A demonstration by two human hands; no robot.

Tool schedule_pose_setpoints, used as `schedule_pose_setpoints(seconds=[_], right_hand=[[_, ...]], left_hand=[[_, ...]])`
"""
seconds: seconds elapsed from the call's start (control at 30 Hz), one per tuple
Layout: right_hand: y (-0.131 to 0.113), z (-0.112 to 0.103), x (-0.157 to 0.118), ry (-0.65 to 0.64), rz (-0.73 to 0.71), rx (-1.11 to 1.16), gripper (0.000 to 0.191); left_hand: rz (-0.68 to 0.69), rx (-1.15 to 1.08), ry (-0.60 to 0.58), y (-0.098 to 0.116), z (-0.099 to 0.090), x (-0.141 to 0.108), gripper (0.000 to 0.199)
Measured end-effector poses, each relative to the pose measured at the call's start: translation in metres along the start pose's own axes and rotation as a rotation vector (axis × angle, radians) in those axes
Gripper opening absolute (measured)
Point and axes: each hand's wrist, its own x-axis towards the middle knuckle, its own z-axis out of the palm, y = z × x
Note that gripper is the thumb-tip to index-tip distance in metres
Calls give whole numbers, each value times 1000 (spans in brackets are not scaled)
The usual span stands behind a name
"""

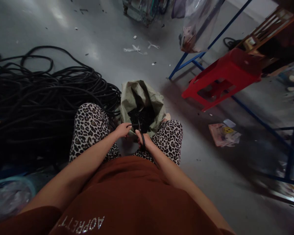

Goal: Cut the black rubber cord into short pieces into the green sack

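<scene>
My right hand is closed round a pair of scissors with black handles, whose blades point forward over an open woven sack. Beside it, my left hand pinches a short dark piece of rubber cord, its end close to the blades. The sack stands between my knees, and many small black pieces lie inside it. To the left, a large tangled heap of black rubber cord spreads over the floor and reaches the sack's side.
A red plastic stool lies tipped at the right, by a blue metal frame. A blue-rimmed tub with clear plastic is at lower left. White scraps and a printed plastic bag lie on the floor.
</scene>
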Motion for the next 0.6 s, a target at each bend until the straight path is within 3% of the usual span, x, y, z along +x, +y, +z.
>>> schedule_pose_setpoints(seconds=[0.6], right_hand=[[2, -1, 2, 52, -20, -55, 67]], left_hand=[[-50, -26, -30, -5, 1, 6, 43]])
